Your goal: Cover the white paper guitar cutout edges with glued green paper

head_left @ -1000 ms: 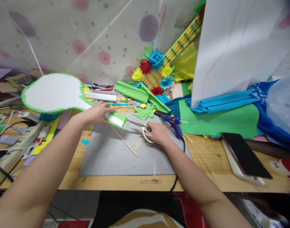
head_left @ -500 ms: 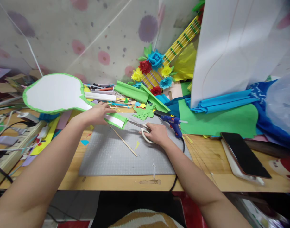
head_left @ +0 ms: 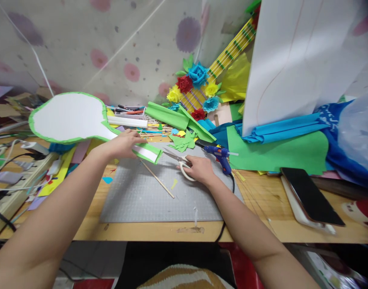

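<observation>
My left hand grips the neck of a white foam guitar shape edged in green paper, holding it just above the grey cutting mat. The neck's green-wrapped end points right. My right hand rests on the mat, closed on the white handles of a pair of scissors, whose blades point toward the neck's end. A thin wooden stick lies on the mat between my hands.
A blue glue gun lies just right of my right hand. Green, blue and yellow paper, paper flowers, pens and a large white board crowd the back. A phone lies at the right. Cables lie along the left edge.
</observation>
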Motion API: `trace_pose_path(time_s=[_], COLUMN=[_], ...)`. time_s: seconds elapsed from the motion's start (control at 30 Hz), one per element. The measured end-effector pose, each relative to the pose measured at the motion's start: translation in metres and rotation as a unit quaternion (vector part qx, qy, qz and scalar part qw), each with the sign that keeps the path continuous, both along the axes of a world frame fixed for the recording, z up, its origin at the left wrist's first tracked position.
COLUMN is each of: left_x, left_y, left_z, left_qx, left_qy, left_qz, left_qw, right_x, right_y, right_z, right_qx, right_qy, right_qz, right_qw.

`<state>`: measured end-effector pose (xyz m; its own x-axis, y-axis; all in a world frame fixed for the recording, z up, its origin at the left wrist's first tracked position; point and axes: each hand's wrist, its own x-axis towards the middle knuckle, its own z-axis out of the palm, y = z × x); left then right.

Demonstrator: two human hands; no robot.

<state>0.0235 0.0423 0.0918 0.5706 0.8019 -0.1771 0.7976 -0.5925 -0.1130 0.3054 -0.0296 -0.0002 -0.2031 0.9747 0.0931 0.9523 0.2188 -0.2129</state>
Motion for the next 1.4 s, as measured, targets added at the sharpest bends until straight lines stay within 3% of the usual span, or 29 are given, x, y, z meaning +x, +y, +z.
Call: trace_pose_path(time_s=[0.53, 1.13, 1.4], left_x=[-0.0019, -0.0033, -0.0049], left_y=[0.0014, 0.0015, 0.0014], left_z=[0.0011, 0.0004, -0.0007], left_qx=[0.006, 0.025, 0.03], left_qy=[0.003, 0.01, -0.017], left_qz=[-0.02, -0.026, -0.023], left_qw=[1.0, 0.999, 0.999], right_x=[0.0008, 0.0017, 0.0032], right_y=[0.0006, 0.0013, 0.0034], right_z=[0.0045, 0.0021, -0.0053], right_qx=[-0.036, -0.023, -0.014], right_qy=[-0.006, -0.013, 0.053], right_qz=[0.016, 0.012, -0.013], right_qw=[0.999, 1.0, 0.998])
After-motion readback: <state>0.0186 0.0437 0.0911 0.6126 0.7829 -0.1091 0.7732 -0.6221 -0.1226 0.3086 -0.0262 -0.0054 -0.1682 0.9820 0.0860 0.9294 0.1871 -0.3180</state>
